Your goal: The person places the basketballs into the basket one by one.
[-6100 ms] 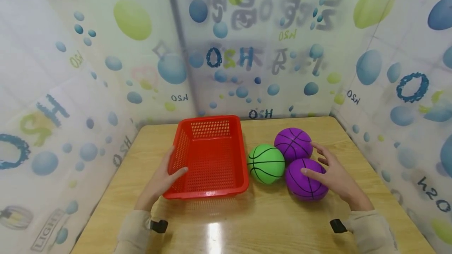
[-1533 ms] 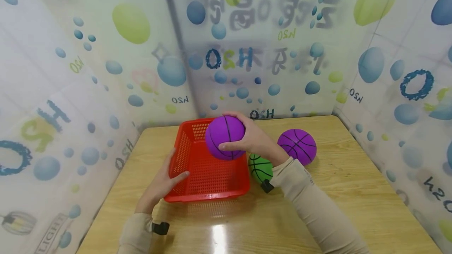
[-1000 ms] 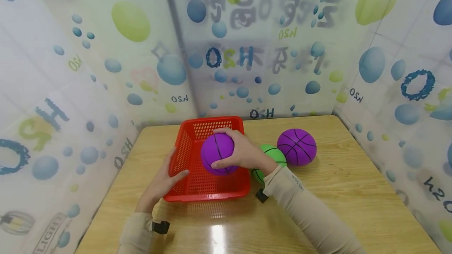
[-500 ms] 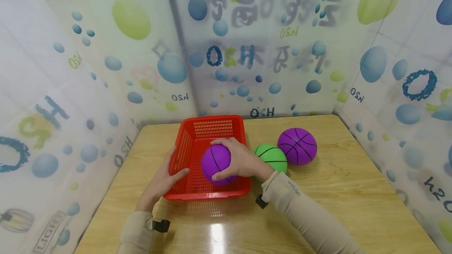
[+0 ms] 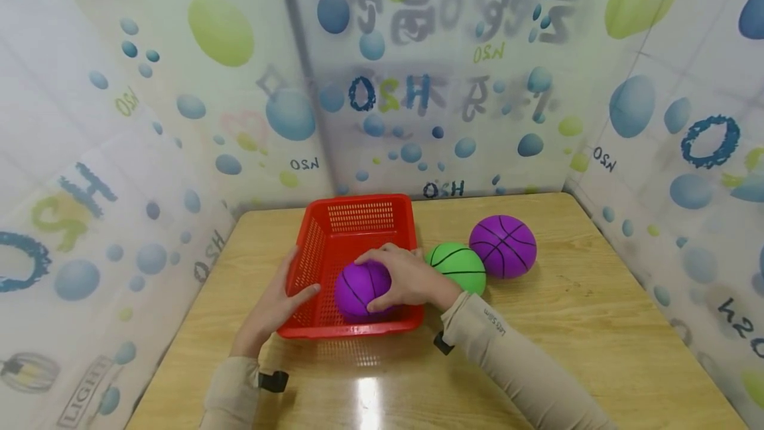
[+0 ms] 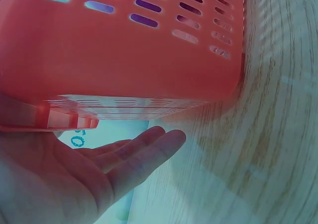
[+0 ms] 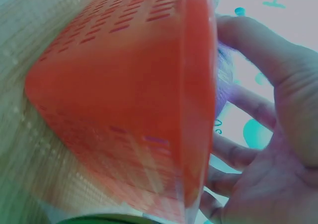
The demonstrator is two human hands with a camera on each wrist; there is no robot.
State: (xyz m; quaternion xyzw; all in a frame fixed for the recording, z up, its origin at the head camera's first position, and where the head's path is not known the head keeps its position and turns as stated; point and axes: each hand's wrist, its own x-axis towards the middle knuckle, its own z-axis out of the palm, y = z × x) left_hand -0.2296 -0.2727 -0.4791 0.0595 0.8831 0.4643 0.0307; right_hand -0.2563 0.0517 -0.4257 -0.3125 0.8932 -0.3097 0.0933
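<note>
Low inside the front part of the red plastic basket (image 5: 352, 332) is a purple toy basketball (image 5: 355, 290) with black lines. My right hand (image 5: 408, 277) reaches over the basket's right rim and holds this ball, thumb on the near side and fingers over the top. My left hand (image 5: 271, 304) stays at the basket's left rim, thumb over the inside. In the left wrist view, its fingers (image 6: 144, 162) stretch out straight outside, apart from the wall. A green toy basketball (image 5: 456, 267) sits right of the basket, partly behind my right wrist. A second purple basketball (image 5: 503, 247) lies beside it.
Everything stands on a light wood table (image 5: 567, 324). Curtains (image 5: 382, 52) printed with bubbles and letters rise behind it and on both sides. The basket's walls and bottom are slotted.
My right hand took the nearer purple ball from the right, carried it over the rim and lowered it into the basket's front part. The left hand kept its place.
</note>
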